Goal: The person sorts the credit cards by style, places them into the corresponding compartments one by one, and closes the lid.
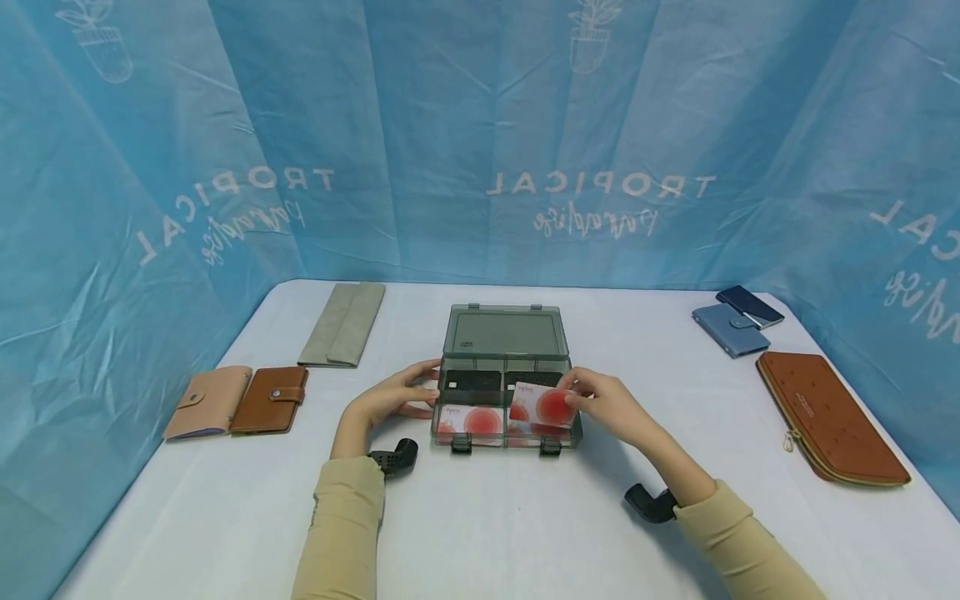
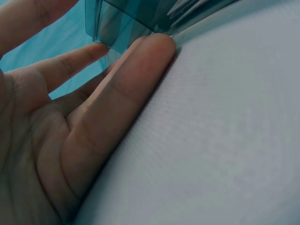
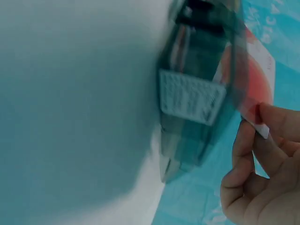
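Note:
A translucent grey-green plastic box (image 1: 506,332) stands in the middle of the table, its hinged lid tipped back. Black cards (image 1: 472,381) fill its rear compartments, and white cards with a red circle (image 1: 471,419) lie in the front left one. My right hand (image 1: 611,406) pinches a white card with a red circle (image 3: 258,75) between thumb and fingers, tilted over the front right compartment. Further red-and-white cards show beneath it. My left hand (image 1: 392,398) touches the box's left side with extended fingers (image 2: 140,65).
On the left lie a beige cover (image 1: 210,402), a brown snap cover (image 1: 270,400) and a grey-green folding case (image 1: 343,325). On the right are a blue snap wallet (image 1: 727,327), a dark phone-like slab (image 1: 748,305) and a brown zip pouch (image 1: 832,417). Blue curtains (image 1: 465,125) surround the white table.

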The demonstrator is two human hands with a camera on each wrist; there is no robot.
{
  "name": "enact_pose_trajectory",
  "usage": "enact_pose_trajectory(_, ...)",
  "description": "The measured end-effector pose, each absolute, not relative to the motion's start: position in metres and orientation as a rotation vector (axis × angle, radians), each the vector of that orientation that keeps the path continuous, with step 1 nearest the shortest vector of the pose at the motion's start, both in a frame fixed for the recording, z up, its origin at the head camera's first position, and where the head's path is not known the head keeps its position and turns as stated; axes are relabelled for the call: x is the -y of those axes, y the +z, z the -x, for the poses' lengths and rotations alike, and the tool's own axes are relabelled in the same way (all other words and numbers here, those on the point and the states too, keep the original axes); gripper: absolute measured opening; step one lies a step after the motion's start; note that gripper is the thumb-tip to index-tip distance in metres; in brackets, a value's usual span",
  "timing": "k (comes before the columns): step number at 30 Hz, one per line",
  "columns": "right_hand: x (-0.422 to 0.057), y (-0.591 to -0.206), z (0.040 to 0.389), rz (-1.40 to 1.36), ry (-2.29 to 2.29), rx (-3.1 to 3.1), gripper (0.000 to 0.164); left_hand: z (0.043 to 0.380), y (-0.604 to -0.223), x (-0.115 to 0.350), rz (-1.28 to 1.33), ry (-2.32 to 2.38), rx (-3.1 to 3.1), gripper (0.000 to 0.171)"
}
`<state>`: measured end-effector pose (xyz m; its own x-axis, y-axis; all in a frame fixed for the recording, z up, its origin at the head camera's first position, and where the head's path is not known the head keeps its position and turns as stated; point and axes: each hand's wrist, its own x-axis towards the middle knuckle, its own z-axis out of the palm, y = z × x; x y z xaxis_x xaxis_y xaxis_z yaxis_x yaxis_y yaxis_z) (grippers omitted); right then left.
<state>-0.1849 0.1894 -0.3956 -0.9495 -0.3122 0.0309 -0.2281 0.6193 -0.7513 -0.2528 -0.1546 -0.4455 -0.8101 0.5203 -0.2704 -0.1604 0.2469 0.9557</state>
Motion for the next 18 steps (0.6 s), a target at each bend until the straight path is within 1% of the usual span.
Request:
enact_pose_trajectory(7,-0.1792,-0.4006,0.1812,0.578,-1.011,-2.907,0.010,0.2515,-0.4425,0.1548,-0.325,1.618,-1.961,0.075)
enact_pose_trajectory(18,-0.1804,-0.4041,0.1818,0.800,-0.713,-3.047,0.012,0.2508,-0.4422,0.1542,-0.317,1.616,-1.965,0.074)
